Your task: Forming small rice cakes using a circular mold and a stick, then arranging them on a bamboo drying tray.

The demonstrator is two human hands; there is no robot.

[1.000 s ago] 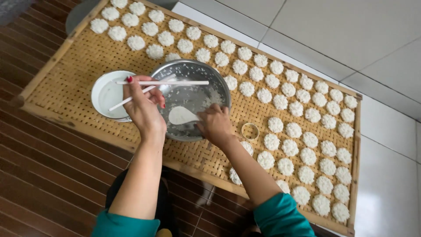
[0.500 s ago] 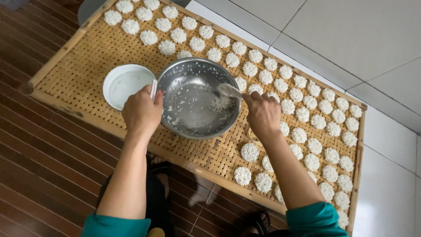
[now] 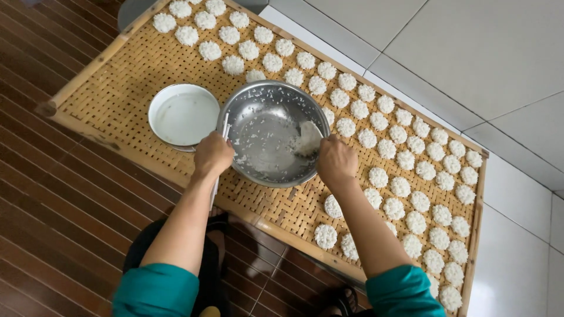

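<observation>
Presently, the round, shiny stainless-steel mixing bowl (image 3: 271,132) sits on the large woven bamboo tray (image 3: 117,88), near its front edge, just beside the shallow white bowl of cloudy liquid (image 3: 183,114); the left hand (image 3: 212,154) is closed over the steel bowl's near-left rim and also pinches a pair of pale chopsticks (image 3: 218,164) that run down past the wrist; the right hand (image 3: 336,161) is closed around the handle of a white spoon (image 3: 307,139) whose blade lies against the inner wall on the right. The steel bowl holds only scattered rice grains and a smear; judged nearly empty, it should be light, rigid and thin-walled; its wet, polished surface looks slippery, so the rolled rim is the sound place to take hold, as the left hand does. The small round white rice cakes (image 3: 405,158) lie in rows over the tray's far and right parts; they look soft, sticky and easily crushed; lifting from beneath would suit them better than pinching. The tray rests on dark wooden floorboards (image 3: 53,205) beside pale floor tiles (image 3: 470,53).
</observation>
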